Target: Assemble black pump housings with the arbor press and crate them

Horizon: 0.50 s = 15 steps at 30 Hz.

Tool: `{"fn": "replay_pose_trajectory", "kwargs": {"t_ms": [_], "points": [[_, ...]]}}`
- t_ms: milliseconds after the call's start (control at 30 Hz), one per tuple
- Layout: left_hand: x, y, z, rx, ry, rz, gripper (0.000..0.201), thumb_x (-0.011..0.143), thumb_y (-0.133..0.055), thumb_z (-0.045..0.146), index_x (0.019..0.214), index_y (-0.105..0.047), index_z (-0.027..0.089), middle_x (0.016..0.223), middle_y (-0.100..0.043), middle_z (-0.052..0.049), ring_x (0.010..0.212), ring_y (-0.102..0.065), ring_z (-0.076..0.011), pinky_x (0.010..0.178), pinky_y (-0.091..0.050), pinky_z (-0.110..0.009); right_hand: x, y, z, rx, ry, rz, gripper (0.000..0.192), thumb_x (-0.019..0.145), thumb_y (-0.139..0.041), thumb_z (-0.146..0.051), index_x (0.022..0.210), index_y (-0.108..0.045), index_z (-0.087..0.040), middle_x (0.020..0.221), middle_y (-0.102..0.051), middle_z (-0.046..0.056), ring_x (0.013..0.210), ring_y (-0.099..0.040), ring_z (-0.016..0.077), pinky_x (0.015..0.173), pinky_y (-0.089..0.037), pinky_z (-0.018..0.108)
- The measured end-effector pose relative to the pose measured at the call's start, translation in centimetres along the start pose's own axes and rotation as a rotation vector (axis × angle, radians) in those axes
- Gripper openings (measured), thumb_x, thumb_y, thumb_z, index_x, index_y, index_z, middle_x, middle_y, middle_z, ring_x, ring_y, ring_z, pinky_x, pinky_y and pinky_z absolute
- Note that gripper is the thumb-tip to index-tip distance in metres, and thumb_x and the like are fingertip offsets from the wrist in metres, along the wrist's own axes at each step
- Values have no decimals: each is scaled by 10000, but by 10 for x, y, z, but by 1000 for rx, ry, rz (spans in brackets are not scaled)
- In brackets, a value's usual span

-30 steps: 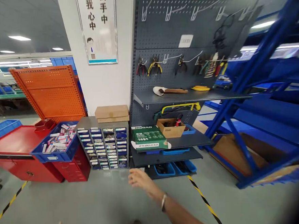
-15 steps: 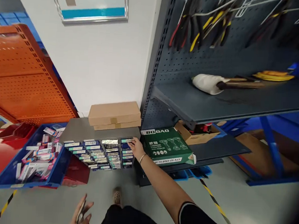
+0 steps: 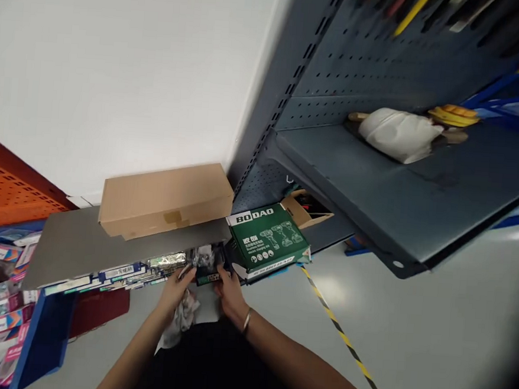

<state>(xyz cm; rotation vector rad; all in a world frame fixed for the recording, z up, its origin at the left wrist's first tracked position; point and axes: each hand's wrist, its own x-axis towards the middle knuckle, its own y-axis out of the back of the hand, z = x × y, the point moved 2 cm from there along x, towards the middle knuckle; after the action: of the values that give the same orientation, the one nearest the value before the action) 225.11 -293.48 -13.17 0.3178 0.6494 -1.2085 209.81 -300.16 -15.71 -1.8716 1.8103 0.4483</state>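
A grey cabinet of small labelled drawers [image 3: 82, 247] stands low in front of me. One small dark drawer [image 3: 207, 275] at its top right is pulled out, with shiny packets [image 3: 202, 254] in it. My right hand [image 3: 231, 293], a bracelet on its wrist, grips the front of that drawer. My left hand [image 3: 176, 288] touches the drawer's left side and holds a crumpled whitish cloth or bag [image 3: 183, 318] in its palm. A flat cardboard box [image 3: 165, 200] lies on top of the cabinet.
A green BODAO box [image 3: 267, 239] sits right of the drawer on a low shelf. Above it juts a grey shelf [image 3: 397, 192] bearing a white-wrapped tool [image 3: 397, 133]. A blue bin [image 3: 40, 345] of small boxes is at the left. Yellow-black tape [image 3: 338, 333] crosses the floor.
I have come close and bent down over the cabinet. My right hand now grips a pulled-out drawer, and my left hand has risen to its other side.
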Motion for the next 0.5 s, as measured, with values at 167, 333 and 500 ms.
{"fn": "replay_pose_trajectory", "kwargs": {"t_ms": [167, 333, 500], "points": [[11, -15, -21, 93, 80, -13, 448, 750, -638, 551, 912, -627, 133, 680, -661, -24, 491, -596, -166, 516, -477, -287, -26, 23, -7, -86, -63, -53, 432, 763, -673, -558, 903, -476, -200, 675, -504, -57, 443, -377, 59, 376, -296, 188], [15, -13, -35, 269, 99, 0, 241, 787, -650, 391, 755, -600, 158, 572, -602, 37, 529, -584, -141, 588, -457, -276, -29, 44, -24, -274, -69, -238, 387, 801, -635, -526, 913, -544, -167, 797, -625, 37, 648, -610, 168, 488, -504, 270], [19, -10, -32, 385, 80, 36, 184, 826, -620, 331, 758, -599, 161, 585, -587, 45, 582, -576, -146, 630, -429, -277, -17, 61, -56, -564, 172, -261, 271, 916, -496, -387, 1028, -593, -160, 1013, -632, 134, 1009, -608, 291, 813, -539, 485]]}}
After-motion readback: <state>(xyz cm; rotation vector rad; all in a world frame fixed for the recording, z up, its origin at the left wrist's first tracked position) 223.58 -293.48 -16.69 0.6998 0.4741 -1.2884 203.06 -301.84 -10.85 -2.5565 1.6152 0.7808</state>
